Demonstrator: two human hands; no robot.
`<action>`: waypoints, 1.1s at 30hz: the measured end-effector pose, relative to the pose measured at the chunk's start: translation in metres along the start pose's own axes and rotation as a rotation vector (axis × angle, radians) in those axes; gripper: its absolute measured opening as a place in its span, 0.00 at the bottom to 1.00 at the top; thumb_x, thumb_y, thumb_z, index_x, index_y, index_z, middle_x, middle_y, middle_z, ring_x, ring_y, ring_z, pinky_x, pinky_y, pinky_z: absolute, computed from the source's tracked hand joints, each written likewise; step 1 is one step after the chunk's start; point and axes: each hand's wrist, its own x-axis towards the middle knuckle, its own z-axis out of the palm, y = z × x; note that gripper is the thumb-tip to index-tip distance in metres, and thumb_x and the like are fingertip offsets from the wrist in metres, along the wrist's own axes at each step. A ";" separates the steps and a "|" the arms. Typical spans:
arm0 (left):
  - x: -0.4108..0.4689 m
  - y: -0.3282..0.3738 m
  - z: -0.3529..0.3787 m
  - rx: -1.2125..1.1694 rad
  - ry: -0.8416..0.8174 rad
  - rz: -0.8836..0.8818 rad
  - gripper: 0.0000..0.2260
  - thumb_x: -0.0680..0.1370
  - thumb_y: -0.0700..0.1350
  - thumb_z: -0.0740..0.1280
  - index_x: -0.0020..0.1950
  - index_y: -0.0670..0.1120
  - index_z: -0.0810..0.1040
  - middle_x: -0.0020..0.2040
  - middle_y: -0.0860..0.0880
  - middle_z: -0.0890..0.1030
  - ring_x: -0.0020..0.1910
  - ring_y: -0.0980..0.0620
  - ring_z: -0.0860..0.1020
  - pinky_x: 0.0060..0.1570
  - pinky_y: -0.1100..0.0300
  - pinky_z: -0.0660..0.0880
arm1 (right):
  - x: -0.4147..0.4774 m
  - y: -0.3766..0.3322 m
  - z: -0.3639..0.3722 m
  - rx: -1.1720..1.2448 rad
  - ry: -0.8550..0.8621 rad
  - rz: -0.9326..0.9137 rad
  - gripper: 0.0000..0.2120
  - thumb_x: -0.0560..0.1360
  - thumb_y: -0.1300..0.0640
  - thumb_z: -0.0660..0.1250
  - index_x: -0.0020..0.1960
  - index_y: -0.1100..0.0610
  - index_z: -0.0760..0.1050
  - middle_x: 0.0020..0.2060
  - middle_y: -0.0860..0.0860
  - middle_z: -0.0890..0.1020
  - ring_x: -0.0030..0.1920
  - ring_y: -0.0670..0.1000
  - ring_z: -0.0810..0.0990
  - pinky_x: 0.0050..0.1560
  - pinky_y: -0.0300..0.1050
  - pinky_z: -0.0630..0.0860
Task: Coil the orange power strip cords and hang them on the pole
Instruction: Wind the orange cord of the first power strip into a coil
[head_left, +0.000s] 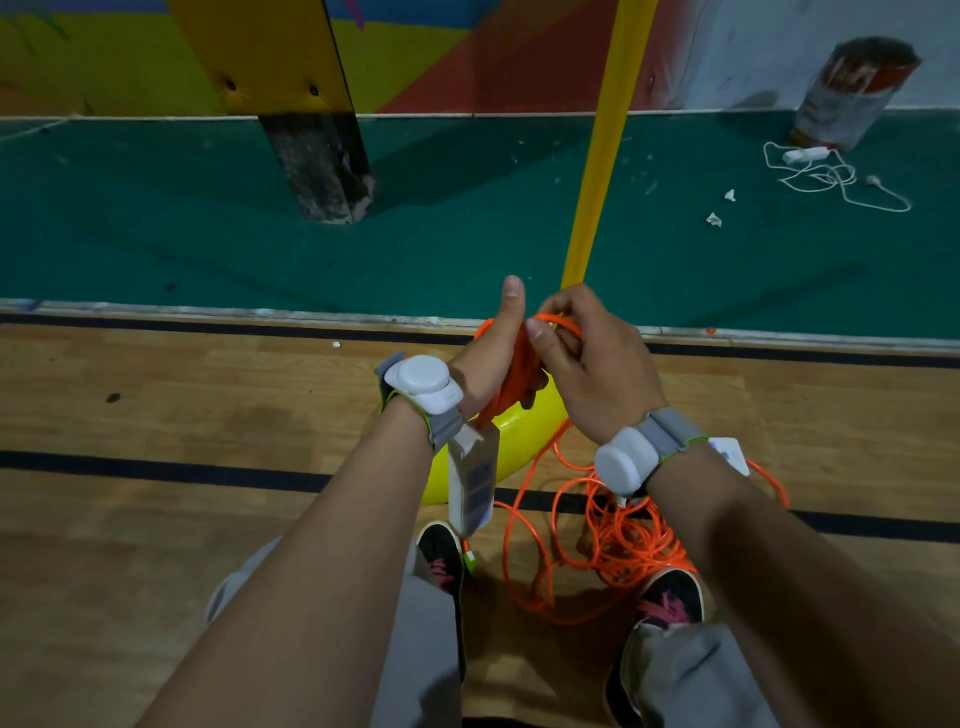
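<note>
Yellow pole just beyond hands

Cord: orange plastic sheath, smooth, glossy. Strip: white plastic, smooth, satin. Pole and base: yellow, smooth, glossy. Near floor: wood planks, smooth, slight sheen. Far floor: green, matt, scuffed. Wrist strap: grey woven cloth. Pod: white plastic, smooth, matt. Trousers: grey cloth, matt

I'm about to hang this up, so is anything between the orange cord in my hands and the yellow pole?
Nothing visible. The orange cord, held by the left hand and right hand, sits just in front of the yellow pole. The rest lies loose on the floor.
</note>
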 end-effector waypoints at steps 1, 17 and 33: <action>-0.002 0.002 0.001 -0.024 -0.029 0.008 0.43 0.84 0.70 0.37 0.42 0.40 0.78 0.31 0.42 0.75 0.28 0.46 0.73 0.32 0.57 0.71 | 0.001 0.001 -0.001 0.023 0.008 0.011 0.11 0.83 0.41 0.66 0.55 0.47 0.73 0.36 0.43 0.80 0.41 0.49 0.81 0.41 0.50 0.75; -0.008 0.000 -0.006 0.056 0.015 -0.029 0.36 0.80 0.77 0.54 0.32 0.46 0.71 0.27 0.48 0.63 0.25 0.49 0.60 0.32 0.56 0.63 | 0.002 0.034 0.006 -0.123 -0.373 0.298 0.13 0.81 0.62 0.60 0.61 0.49 0.76 0.51 0.54 0.84 0.50 0.60 0.81 0.46 0.48 0.73; -0.021 0.013 -0.006 -0.276 -0.331 -0.043 0.27 0.88 0.59 0.58 0.31 0.48 0.65 0.22 0.53 0.58 0.18 0.55 0.57 0.35 0.53 0.66 | 0.001 0.032 0.009 -0.168 -0.322 0.319 0.08 0.83 0.58 0.61 0.61 0.51 0.72 0.52 0.55 0.79 0.51 0.63 0.79 0.50 0.54 0.75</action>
